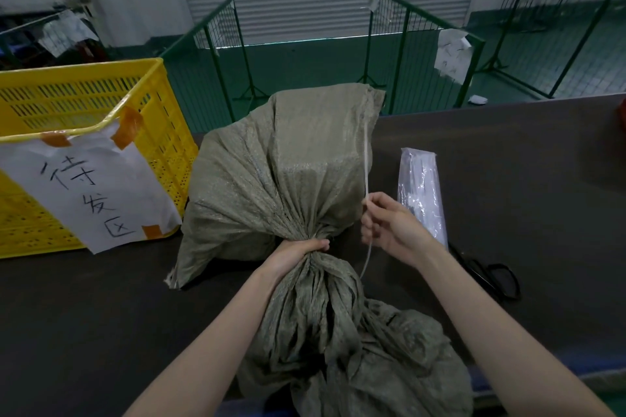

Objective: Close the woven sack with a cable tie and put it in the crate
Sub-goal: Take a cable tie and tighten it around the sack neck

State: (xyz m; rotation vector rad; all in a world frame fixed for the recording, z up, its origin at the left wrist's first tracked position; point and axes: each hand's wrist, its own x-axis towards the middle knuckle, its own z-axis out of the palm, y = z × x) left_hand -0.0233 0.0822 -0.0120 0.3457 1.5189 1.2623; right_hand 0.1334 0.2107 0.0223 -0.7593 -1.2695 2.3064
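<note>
A grey-green woven sack (271, 166) lies on the dark table, its bulky body pointing away from me and its loose mouth spilling toward me. My left hand (298, 252) squeezes the gathered neck of the sack. My right hand (382, 223) pinches a long white cable tie (366, 159) just right of the neck; the tie runs up along the sack and its other end hangs below the hand. The yellow slatted crate (84, 105) stands at the left, touching the sack's side, with a white paper sign taped to its front.
A clear plastic pack of cable ties (421, 193) lies right of the sack. Black-handled scissors (491, 278) rest near my right forearm. Green wire fence panels (416, 44) stand beyond the table's far edge. A red object (622, 115) shows at the far right edge.
</note>
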